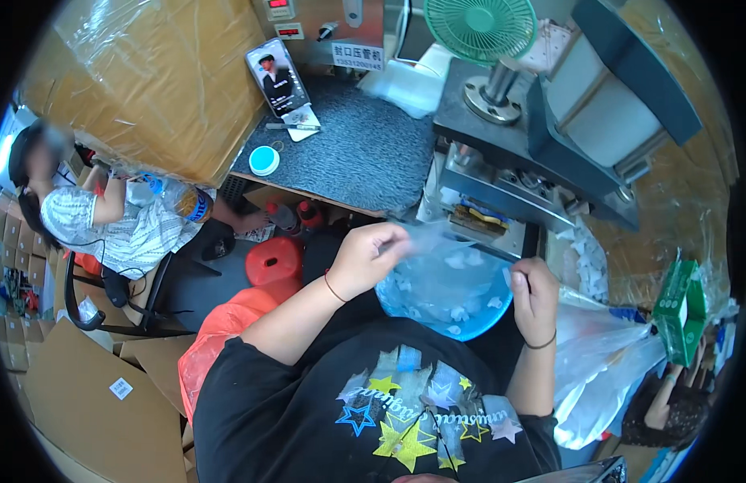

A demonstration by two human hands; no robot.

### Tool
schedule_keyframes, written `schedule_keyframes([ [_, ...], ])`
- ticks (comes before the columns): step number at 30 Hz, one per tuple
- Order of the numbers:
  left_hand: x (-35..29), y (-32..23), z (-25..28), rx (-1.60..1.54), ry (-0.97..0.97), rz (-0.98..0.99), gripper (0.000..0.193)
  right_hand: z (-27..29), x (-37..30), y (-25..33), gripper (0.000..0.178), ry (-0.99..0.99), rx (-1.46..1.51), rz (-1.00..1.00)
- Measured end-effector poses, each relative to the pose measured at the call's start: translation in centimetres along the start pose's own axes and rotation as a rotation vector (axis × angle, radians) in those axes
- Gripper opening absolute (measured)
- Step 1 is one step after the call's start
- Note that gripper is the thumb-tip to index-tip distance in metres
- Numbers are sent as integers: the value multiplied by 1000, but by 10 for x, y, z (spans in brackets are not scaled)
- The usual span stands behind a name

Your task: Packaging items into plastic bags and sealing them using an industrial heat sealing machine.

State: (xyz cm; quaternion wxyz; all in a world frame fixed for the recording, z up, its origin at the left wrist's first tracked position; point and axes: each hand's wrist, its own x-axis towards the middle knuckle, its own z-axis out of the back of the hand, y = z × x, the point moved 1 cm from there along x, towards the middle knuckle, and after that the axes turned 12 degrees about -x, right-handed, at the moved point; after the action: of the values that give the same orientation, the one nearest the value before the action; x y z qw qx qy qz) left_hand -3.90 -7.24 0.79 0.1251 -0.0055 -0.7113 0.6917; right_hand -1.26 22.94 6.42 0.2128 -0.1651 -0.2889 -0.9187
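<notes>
My left hand (368, 262) is raised over the left rim of a blue basin (487, 319), its fingers pinched together. From its fingertips a translucent, film-like piece (431, 238) stretches over the basin, smeared by motion. On the basin's right side, my right hand (535, 299) is closed, thumb against the curled fingers. A tiny pale bit shows by its fingertips, too small to name. Small whitish, clear scraps (463, 258) lie scattered in the basin. Just beyond it stands the press machine (502, 181), its lower jaw near the basin's far rim.
A dark worktop (349, 165) carries a phone (276, 76), a turquoise-lidded tub (264, 160) and a green fan (481, 28). Big cartons (148, 72) flank me. Left are a red stool (274, 261) and a seated person (107, 209); right, a clear plastic bag (602, 370) and another person (671, 406).
</notes>
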Motion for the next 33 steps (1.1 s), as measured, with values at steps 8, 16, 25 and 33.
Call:
schedule_keyframes([
  [8, -19, -3, -66, -123, 340, 148, 21, 3, 26, 43, 12, -114, 126, -89],
  [16, -36, 19, -93, -659, 604, 664, 24, 35, 11, 11, 20, 236, 36, 75],
  [25, 27, 23, -77, -794, 338, 632, 20, 35, -16, -12, 11, -14, -62, -176],
  [33, 37, 24, -71, -821, 230, 750, 23, 20, -35, -19, 10, 237, 35, -66],
])
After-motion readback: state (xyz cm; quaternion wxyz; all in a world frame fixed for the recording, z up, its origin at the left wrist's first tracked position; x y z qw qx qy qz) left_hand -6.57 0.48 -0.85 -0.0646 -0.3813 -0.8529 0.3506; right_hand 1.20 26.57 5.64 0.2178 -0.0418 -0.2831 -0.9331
